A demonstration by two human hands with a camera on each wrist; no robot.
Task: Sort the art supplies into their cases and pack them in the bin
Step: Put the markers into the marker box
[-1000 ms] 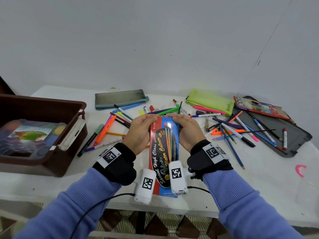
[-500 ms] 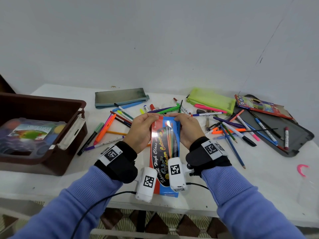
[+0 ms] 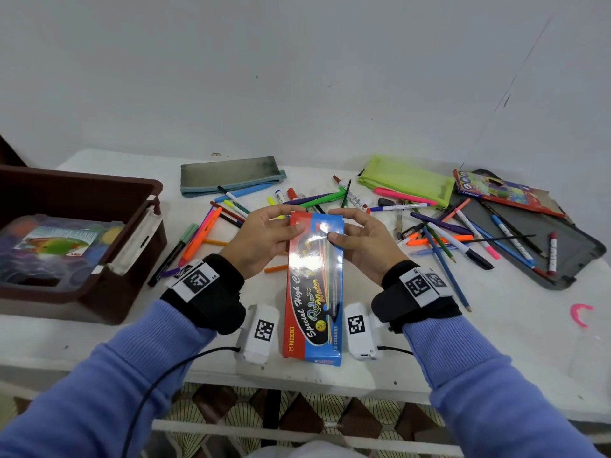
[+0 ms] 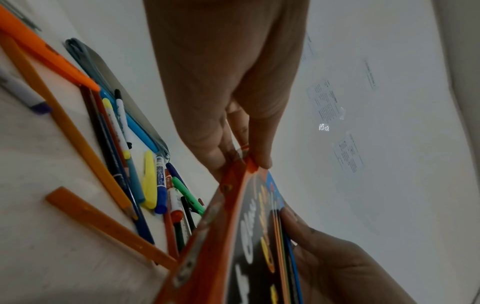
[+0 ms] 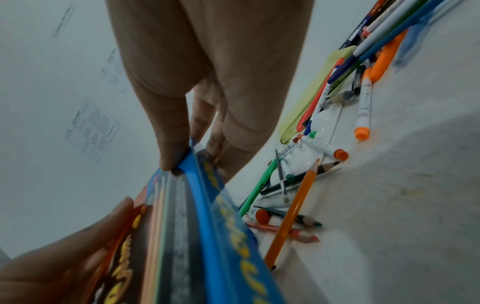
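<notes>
A long, glossy red-and-blue cardboard pencil box (image 3: 314,285) lies lengthwise near the front edge of the white counter (image 3: 515,338), between both wrists. The left hand (image 3: 264,239) pinches the box's far left corner, and the right hand (image 3: 360,242) holds its far right corner with thumb on top. At the counter's left edge sits a dark brown plastic bin (image 3: 109,285) holding a clear-lidded paint set (image 3: 56,249). Loose pens, markers and pencils (image 3: 439,236) lie scattered across the middle. Toward the back edge lie a flat grey zip pouch (image 3: 231,175) and a lime-green mesh pouch (image 3: 410,180). At the right edge rests a dark grey open case (image 3: 575,256) with a red pencil packet (image 3: 502,191) on it.
</notes>
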